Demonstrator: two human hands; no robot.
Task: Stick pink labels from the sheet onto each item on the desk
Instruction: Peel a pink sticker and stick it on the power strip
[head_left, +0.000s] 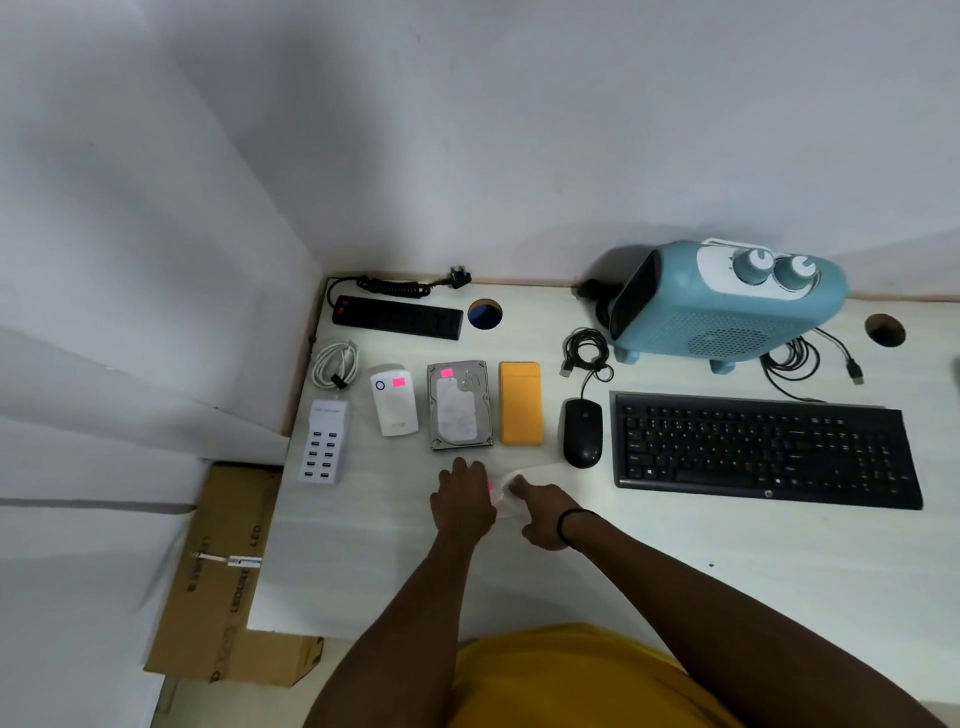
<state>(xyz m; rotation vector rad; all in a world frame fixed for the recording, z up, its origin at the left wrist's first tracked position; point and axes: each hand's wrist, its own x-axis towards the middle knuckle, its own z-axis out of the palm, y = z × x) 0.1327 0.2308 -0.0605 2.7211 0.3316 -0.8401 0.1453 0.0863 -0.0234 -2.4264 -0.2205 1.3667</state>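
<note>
A person in a yellow top bends over a white desk (675, 571), both hands meeting on a near-transparent label sheet (524, 475) that lies just in front of the hard drive (460, 405). The left hand (464, 501) rests at the sheet's left edge, fingers curled; a speck of pink label (490, 488) shows at its fingertips, though whether it is pinched cannot be told. The right hand (545, 512), a black band at its wrist, presses a fingertip on the sheet.

The drive already bears a pink label at its top left. Left of the drive, a white adapter (394, 399) is labelled too, with a white USB hub (323, 441) further left. Right of the drive lie an orange case (521, 403), a black mouse (583, 432) and a keyboard (766, 449). Behind the drive sit a black power strip (397, 317) and, to the right, a blue heater (727, 304).
</note>
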